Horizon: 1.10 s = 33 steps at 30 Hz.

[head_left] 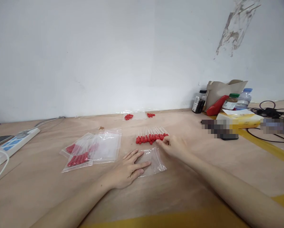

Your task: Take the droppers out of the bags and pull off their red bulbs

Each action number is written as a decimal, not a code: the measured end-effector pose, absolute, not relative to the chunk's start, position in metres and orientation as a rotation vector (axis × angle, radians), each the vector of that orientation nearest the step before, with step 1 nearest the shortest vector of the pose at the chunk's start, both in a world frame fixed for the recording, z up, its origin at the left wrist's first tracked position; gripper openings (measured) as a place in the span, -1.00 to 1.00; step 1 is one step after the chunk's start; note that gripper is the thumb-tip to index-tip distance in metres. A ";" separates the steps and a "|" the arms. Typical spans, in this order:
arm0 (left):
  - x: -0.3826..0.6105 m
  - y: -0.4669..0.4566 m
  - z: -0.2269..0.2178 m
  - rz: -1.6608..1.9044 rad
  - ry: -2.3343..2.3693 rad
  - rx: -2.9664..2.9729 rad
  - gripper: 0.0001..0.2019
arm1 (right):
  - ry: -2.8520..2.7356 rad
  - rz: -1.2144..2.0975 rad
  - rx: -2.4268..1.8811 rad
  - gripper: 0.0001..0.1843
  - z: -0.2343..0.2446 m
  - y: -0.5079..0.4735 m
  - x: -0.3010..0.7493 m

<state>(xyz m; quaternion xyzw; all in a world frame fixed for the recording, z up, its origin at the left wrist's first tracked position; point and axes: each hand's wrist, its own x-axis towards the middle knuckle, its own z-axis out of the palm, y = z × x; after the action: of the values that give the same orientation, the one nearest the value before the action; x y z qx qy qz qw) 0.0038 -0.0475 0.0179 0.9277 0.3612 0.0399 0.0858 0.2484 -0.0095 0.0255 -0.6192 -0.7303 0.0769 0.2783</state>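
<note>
Several zip bags (85,152) at centre left of the frame lay filled with red-bulbed droppers, so that part looked done to me. One loose row of droppers (149,137) at centre lay unbagged, the part left to do. My left hand (129,169) pressed flat, fingers spread, on an empty clear bag (157,162) just below that row. My right hand (171,146) curled at the row's right end, touching the bulbs; whether it pinched one I could not tell.

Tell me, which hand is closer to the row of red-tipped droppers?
Right. The right hand touches the droppers at their right end; the left hand rests flat on a clear bag, in front of the row and apart from it.
</note>
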 end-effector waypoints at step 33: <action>-0.095 0.023 0.050 0.622 2.407 1.784 -0.41 | -2.054 0.655 -1.442 -0.64 -0.002 -0.014 0.234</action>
<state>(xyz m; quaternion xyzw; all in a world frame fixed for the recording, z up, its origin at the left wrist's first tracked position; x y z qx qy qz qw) -0.0951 0.0226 0.0499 0.5826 0.7860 0.2030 0.0408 0.2343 -0.0135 -0.0022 -0.5352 -0.7624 0.2433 0.2705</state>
